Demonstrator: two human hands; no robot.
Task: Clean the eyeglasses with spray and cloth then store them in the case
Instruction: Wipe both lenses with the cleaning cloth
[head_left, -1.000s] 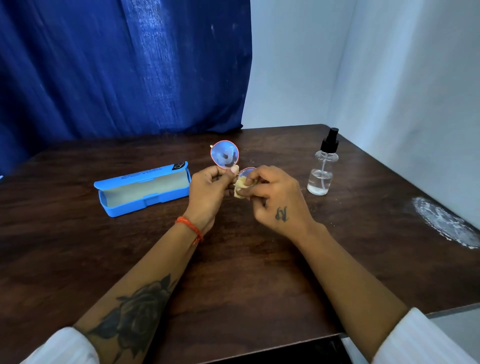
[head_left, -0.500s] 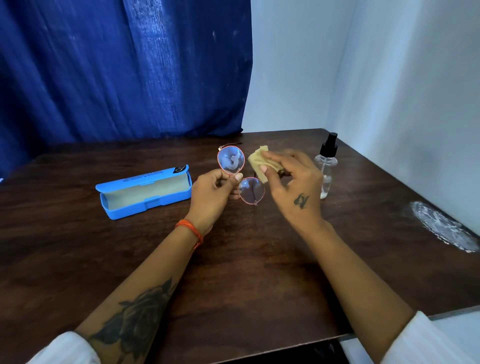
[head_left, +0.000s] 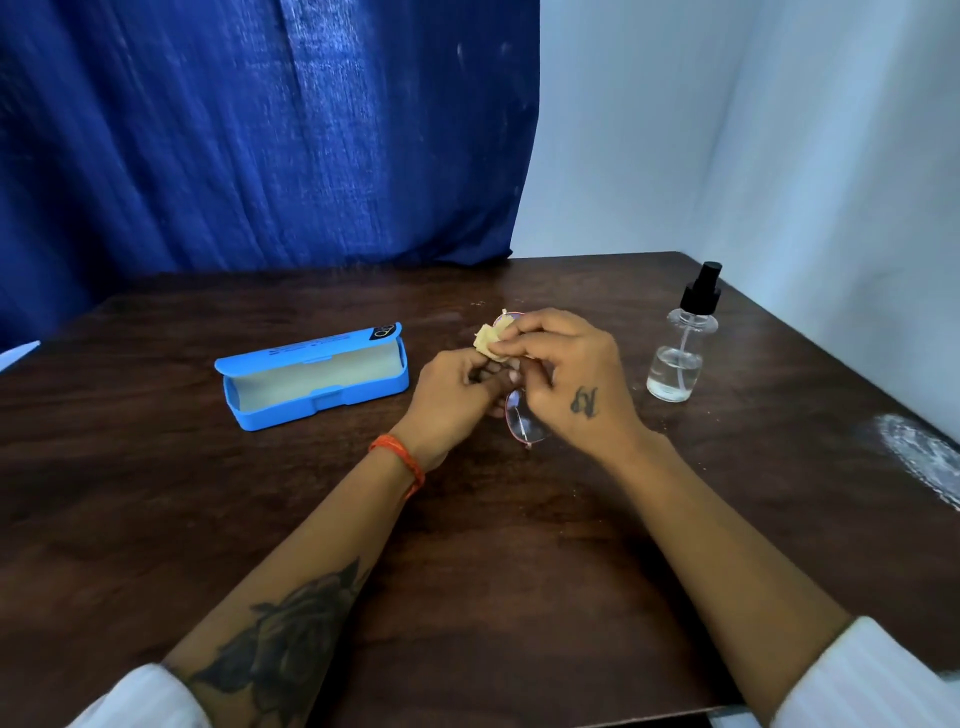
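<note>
Round eyeglasses (head_left: 523, 422) with a thin pink frame are held above the middle of the dark table. My left hand (head_left: 451, 400) pinches them at the bridge. My right hand (head_left: 567, 375) pinches a small yellow cloth (head_left: 489, 339) around the far lens, which the cloth and fingers hide. The near lens shows below my hands. An open blue case (head_left: 311, 375) lies to the left, its pale lining facing me. A clear spray bottle (head_left: 681, 347) with a black nozzle stands to the right.
The wooden table (head_left: 519, 545) fills the view, with its near edge at the bottom. A blue curtain (head_left: 260, 135) hangs behind it and white walls close the right side. A white smudge (head_left: 919, 457) marks the table's right edge.
My right hand brought the cloth from the near lens up and onto the far lens. The glasses have dropped a little lower toward the table; the left hand keeps its hold.
</note>
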